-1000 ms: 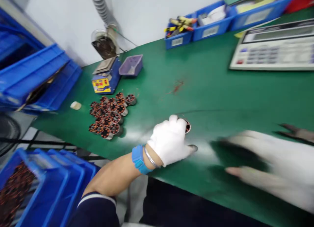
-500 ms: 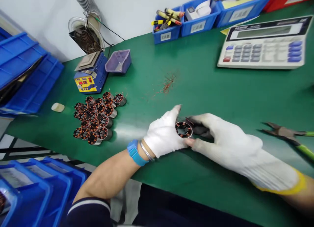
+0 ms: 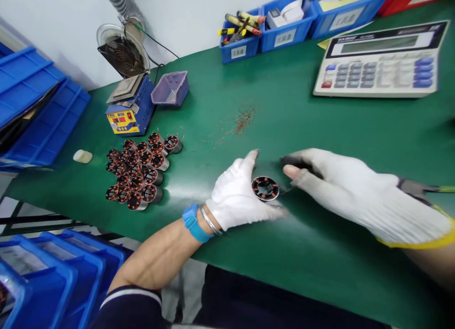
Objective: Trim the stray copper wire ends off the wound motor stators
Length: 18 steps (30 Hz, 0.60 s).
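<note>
A round motor stator (image 3: 265, 188), with copper windings inside a silvery ring, sits in the curve of my left hand (image 3: 236, 192). That white-gloved hand is closed around its left and near sides, with the thumb raised along the far side. To the right, my right hand (image 3: 330, 184), also gloved, has thumb and forefinger drawn together. From the stator's right edge a thin wire (image 3: 287, 190) runs to these fingers; the exact grip point is blurred. Pliers (image 3: 419, 189) with green handles lie partly hidden under the right wrist. Several similar stators (image 3: 137, 182) stand grouped at left.
Copper wire scraps (image 3: 243, 120) lie mid-table. Behind them are a purple tray (image 3: 170, 88), a blue control box (image 3: 124, 115) and a small tool bin (image 3: 240, 51). A large calculator (image 3: 378, 63) is at back right. A pale cylindrical piece (image 3: 83, 156) lies far left.
My right hand has moved right, away from the stator, and now covers part of the pliers. A thin wire shows between them. My left hand stays around the stator.
</note>
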### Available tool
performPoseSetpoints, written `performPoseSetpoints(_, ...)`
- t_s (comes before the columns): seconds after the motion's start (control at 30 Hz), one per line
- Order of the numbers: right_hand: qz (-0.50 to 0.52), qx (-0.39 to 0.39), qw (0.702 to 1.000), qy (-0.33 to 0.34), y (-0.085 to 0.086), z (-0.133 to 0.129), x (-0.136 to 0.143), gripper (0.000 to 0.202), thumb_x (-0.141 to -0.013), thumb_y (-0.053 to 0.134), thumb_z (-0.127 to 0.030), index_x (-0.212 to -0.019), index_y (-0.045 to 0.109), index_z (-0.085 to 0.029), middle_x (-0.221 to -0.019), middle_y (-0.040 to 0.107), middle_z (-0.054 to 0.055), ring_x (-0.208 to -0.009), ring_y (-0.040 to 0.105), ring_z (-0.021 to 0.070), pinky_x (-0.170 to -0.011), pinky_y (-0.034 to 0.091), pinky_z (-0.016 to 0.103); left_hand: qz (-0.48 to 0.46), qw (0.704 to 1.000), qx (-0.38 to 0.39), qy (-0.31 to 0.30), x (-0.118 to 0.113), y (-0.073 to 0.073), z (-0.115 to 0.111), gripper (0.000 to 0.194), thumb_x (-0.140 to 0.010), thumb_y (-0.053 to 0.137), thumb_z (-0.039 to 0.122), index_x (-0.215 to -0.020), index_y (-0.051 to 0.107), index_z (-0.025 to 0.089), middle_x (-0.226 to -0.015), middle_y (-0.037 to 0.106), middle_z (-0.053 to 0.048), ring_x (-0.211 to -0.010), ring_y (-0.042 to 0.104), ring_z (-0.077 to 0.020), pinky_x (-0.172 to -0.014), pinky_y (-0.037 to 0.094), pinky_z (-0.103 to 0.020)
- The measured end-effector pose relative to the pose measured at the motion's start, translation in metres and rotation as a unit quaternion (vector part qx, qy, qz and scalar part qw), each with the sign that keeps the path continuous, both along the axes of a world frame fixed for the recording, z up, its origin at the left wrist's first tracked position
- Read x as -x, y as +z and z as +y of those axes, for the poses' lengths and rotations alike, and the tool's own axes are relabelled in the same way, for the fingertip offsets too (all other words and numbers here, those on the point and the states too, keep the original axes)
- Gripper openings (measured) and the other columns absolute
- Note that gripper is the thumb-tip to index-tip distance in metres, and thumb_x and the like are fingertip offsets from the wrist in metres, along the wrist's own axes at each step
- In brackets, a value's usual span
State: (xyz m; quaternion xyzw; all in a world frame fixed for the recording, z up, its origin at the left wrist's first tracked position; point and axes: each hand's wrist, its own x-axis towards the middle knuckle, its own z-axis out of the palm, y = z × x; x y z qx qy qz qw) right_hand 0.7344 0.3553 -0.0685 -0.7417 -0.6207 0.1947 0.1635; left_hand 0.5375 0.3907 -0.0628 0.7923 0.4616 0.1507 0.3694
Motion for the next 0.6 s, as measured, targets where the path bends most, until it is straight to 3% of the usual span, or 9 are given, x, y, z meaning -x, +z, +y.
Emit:
performPoseSetpoints(0.07,0.070,0.011,0.997,0.019,0.001,0.004,0.013,0.045,-0.083,0.053,-0.060,-0.108,0.070,-0.027,-0.108,0.072,0.005,-0.095,0.067,0.0276,-0.079,0.052,0.041,-0.051,0.998,0.022,0.006,0.003,-0.002,0.000,0.122,-0.054,0.087,0.046,-0.157,0.028,0.018,-0.134,0.061,-0.015,-0.123,0.062,-0.0353,-0.104,0.053,-0.051)
performPoseSetpoints(0.13,0.102,0.041,0.994,0.020,0.004,0.007,0.021,0.033,-0.081,0.056,-0.052,-0.095,0.071,-0.026,-0.098,0.073,0.003,-0.086,0.067,0.0245,-0.072,0.050,0.037,-0.095,0.994,0.051,0.003,0.005,-0.005,0.000,0.120,-0.061,0.083,0.043,-0.160,0.019,0.018,-0.123,0.065,-0.011,-0.110,0.068,-0.0287,-0.098,0.056,-0.046)
performPoseSetpoints(0.2,0.079,0.071,0.994,-0.025,0.006,0.010,0.019,0.027,-0.082,0.054,-0.046,-0.085,0.069,-0.024,-0.088,0.072,0.003,-0.078,0.066,0.0238,-0.065,0.047,0.035,-0.108,0.992,0.067,-0.004,0.006,-0.007,0.001,0.117,-0.065,0.079,0.040,-0.161,0.015,0.018,-0.112,0.068,-0.007,-0.098,0.071,-0.0234,-0.091,0.058,-0.041)
performPoseSetpoints(0.3,0.032,0.088,0.992,-0.084,0.010,0.010,0.009,0.024,-0.080,0.056,-0.043,-0.081,0.068,-0.023,-0.081,0.071,0.005,-0.074,0.065,0.0261,-0.063,0.046,0.038,-0.091,0.994,0.058,-0.001,0.007,-0.008,0.002,0.118,-0.063,0.079,0.039,-0.161,0.016,0.018,-0.109,0.068,-0.006,-0.094,0.070,-0.0225,-0.089,0.058,-0.039)
performPoseSetpoints(0.4,0.063,0.074,0.995,-0.027,0.010,0.008,0.010,0.029,-0.081,0.055,-0.048,-0.091,0.070,-0.025,-0.093,0.073,0.004,-0.083,0.067,0.0265,-0.072,0.051,0.041,-0.098,0.994,0.046,-0.004,0.007,-0.009,0.004,0.121,-0.062,0.080,0.040,-0.161,0.013,0.018,-0.116,0.066,-0.008,-0.097,0.070,-0.0225,-0.090,0.058,-0.039)
performPoseSetpoints(0.47,0.113,0.026,0.993,0.033,0.007,0.006,0.019,0.037,-0.080,0.056,-0.052,-0.102,0.071,-0.026,-0.104,0.072,0.004,-0.091,0.068,0.0269,-0.078,0.053,0.041,-0.115,0.993,0.029,-0.011,0.006,-0.012,0.003,0.124,-0.064,0.080,0.040,-0.162,0.008,0.019,-0.123,0.063,-0.009,-0.101,0.069,-0.0223,-0.093,0.057,-0.039)
performPoseSetpoints(0.53,0.182,-0.031,0.981,0.066,0.002,0.006,0.029,0.037,-0.079,0.057,-0.049,-0.102,0.073,-0.024,-0.106,0.072,0.005,-0.092,0.068,0.0255,-0.080,0.055,0.040,-0.126,0.992,-0.004,-0.008,0.005,-0.016,0.002,0.129,-0.065,0.082,0.041,-0.162,0.000,0.021,-0.133,0.058,-0.013,-0.104,0.069,-0.0225,-0.094,0.057,-0.039)
performPoseSetpoints(0.6,0.226,-0.060,0.971,0.059,-0.001,0.005,0.035,0.030,-0.079,0.056,-0.044,-0.093,0.074,-0.024,-0.102,0.073,0.005,-0.089,0.069,0.0228,-0.081,0.056,0.037,-0.130,0.990,-0.049,0.006,0.005,-0.018,0.000,0.134,-0.064,0.084,0.043,-0.161,-0.006,0.023,-0.143,0.050,-0.017,-0.109,0.067,-0.0242,-0.094,0.057,-0.040)
